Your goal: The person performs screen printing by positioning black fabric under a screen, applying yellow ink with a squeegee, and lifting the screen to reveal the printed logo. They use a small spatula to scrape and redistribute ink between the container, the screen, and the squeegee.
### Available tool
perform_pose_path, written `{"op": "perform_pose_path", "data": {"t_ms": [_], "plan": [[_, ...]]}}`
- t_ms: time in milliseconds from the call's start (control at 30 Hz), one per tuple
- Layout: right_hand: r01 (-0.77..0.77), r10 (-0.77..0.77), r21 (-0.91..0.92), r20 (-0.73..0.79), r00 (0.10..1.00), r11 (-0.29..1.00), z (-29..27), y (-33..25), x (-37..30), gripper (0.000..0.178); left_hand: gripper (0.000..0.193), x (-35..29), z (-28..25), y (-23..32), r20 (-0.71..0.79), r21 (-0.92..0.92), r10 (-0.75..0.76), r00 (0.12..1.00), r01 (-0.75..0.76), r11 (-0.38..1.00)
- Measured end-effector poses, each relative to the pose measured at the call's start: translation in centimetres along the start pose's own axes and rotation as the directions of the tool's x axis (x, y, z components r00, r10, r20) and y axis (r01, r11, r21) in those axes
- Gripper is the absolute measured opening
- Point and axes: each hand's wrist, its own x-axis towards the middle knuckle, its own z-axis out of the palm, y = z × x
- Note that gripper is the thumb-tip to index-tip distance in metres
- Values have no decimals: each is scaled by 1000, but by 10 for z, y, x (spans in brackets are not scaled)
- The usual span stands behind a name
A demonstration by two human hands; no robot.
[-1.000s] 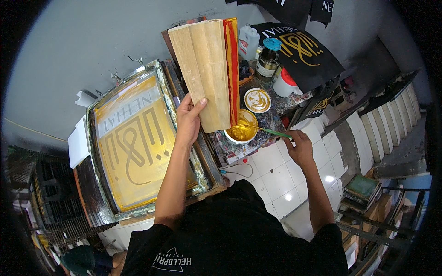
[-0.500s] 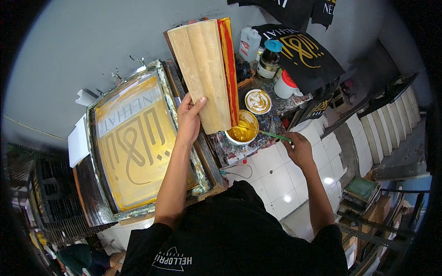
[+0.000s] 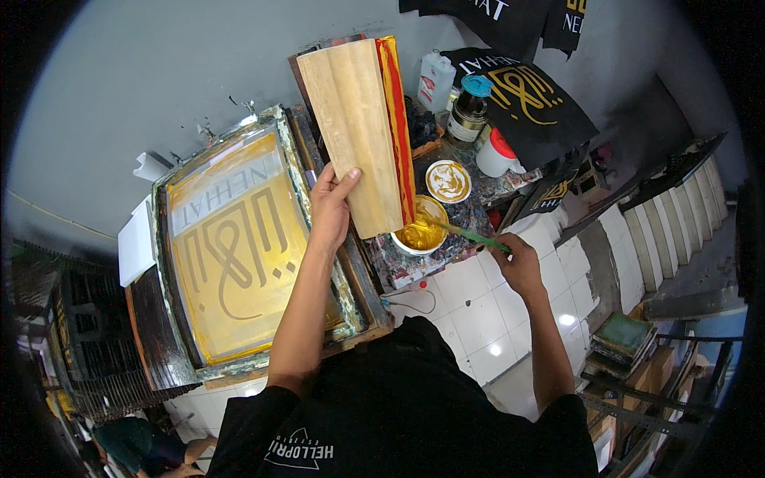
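My left hand (image 3: 331,209) grips a wide wooden squeegee (image 3: 351,135) near its lower end, thumb on the face. Its red blade (image 3: 401,151) carries gold ink along the edge and hangs over a white tub (image 3: 416,252). Gold ink (image 3: 421,233) fills part of that tub. In my right hand (image 3: 519,264) is the end of a green-handled, ink-coated stirring tool (image 3: 472,236), kind not clear; it slants toward the tub's right side. Left of the squeegee lies a framed printing screen (image 3: 233,247) with a stencil design and gold ink smeared across it.
Behind the ink tub sits a smeared white lid or tub (image 3: 449,182). A tin (image 3: 464,121), a white jug (image 3: 436,82) and a red-lidded container (image 3: 496,153) stand farther back. Black printed fabric (image 3: 542,107) hangs at right. Another person (image 3: 131,442) shows at lower left.
The green-handled tool has turned slightly and more of its gold-coated part shows at the tub's rim. The squeegee stays over the tub with only a slight shift.
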Motion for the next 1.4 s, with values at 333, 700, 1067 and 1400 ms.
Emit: {"op": "perform_pose_path", "data": {"t_ms": [333, 700, 1067, 1400], "plan": [[-74, 70, 108, 40, 997, 991, 0, 1, 1, 20, 33, 2, -3, -5, -29, -23, -40, 999, 39, 999], [-91, 97, 304, -5, 995, 948, 4, -1, 3, 15, 37, 7, 3, -2, -8, -80, -83, 996, 83, 993], [165, -47, 711, -183, 982, 683, 26, -35, 19, 19, 46, 11, 24, 30, 85, -257, -191, 978, 207, 944], [409, -254, 769, -323, 912, 491, 59, -94, 37, 30, 52, -8, 21, 79, 44, -327, -128, 991, 135, 935]]}}
